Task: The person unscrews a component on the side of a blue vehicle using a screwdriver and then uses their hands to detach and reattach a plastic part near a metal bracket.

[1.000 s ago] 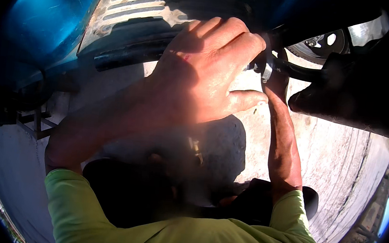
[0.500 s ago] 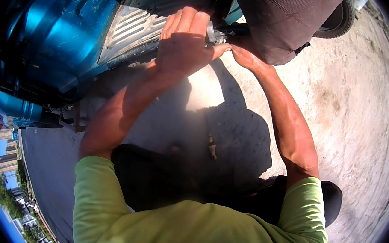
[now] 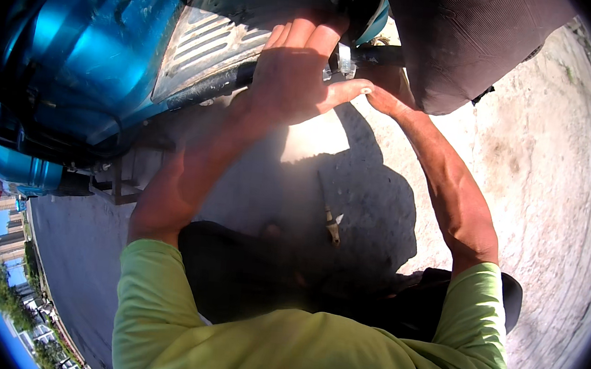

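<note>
My left hand [image 3: 294, 75] lies across the edge of a blue vehicle's ribbed footboard [image 3: 201, 53]. Its fingers are stretched out, with the thumb reaching toward my other hand. Just beyond that thumb is a shiny metal bracket [image 3: 345, 59] beside a black bar [image 3: 383, 55]. My right hand [image 3: 385, 97] is close to the bracket and below the bar. Shadow and brown-grey patterned cloth [image 3: 476, 42], shaped like a bent knee, hide most of its fingers, so its grip does not show. On the ground between my arms lies a thin-bladed tool with a pale handle [image 3: 334, 228], perhaps a screwdriver.
The blue body panel [image 3: 94, 33] of the vehicle fills the upper left. A dark metal frame [image 3: 118, 183] sticks out below it, near a blue cylinder-like part [image 3: 26, 169]. Sunlit concrete [image 3: 541, 185] spreads to the right; my shadow darkens the middle.
Both hands appear slightly farther right and lower, along with a small shift of the whole view. The patterned cloth has also shifted right. My left hand stays flat with its fingers extended.
</note>
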Available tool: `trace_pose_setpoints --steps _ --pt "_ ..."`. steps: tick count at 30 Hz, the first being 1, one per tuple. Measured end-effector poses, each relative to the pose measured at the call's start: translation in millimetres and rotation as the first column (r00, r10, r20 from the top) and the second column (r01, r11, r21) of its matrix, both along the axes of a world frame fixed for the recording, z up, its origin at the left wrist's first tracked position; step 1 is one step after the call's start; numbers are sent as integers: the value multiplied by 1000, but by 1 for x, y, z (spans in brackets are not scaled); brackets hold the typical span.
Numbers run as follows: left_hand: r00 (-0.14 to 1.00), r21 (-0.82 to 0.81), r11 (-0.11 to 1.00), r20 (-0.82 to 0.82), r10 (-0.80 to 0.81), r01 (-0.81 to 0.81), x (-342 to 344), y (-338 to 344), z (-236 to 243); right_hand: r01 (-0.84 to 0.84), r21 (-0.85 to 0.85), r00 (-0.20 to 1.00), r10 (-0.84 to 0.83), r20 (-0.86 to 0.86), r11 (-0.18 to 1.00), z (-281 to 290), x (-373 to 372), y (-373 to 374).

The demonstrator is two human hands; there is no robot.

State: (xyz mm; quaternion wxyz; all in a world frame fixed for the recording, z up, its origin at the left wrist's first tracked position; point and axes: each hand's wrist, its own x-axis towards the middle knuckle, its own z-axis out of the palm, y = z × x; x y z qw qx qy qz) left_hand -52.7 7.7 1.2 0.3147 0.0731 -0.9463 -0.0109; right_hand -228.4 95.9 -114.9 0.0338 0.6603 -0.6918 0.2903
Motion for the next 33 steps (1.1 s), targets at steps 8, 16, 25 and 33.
trace_pose_setpoints --steps 8,16,25,33 --pt "993 94 988 18 118 -119 0 12 12 -42 -68 993 49 104 997 -19 -5 -4" --pt "992 184 975 2 124 -123 4 15 16 -25 -295 970 94 223 955 -31 -8 -15" --pt "992 396 915 -56 113 -82 5 23 30 -41 6 998 41 -51 999 -40 -35 -4" --pt "997 436 899 -43 70 -45 7 21 15 -136 442 991 121 62 887 33 -8 28"
